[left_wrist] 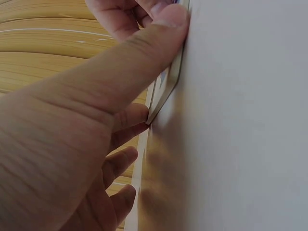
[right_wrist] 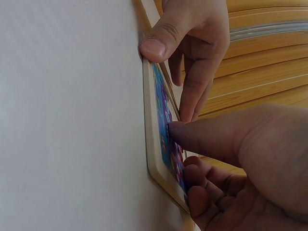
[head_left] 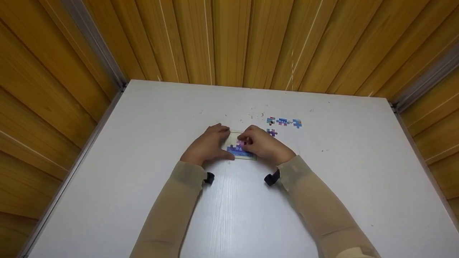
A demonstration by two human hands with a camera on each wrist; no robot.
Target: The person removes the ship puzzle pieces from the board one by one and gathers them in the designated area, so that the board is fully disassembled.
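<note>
A small jigsaw board (head_left: 233, 137) with a pale wooden rim lies on the white table between the hands. Blue and purple pieces (head_left: 239, 152) fill its near part, while its far left part shows bare. The left hand (head_left: 211, 142) grips the board, thumb on the near rim and fingers at the left and far side. Over the right part, the right hand (head_left: 265, 145) pinches a pink-purple puzzle piece (head_left: 239, 143) against the board, its thumb on the picture surface in the right wrist view. Its fingers partly hide that piece.
Several loose puzzle pieces lie beyond the right hand, among them a blue one (head_left: 297, 123) and a purple one (head_left: 271, 132). Small dark specks dot the white table (head_left: 172, 118). Wood-patterned walls (head_left: 229, 43) stand behind and at both sides.
</note>
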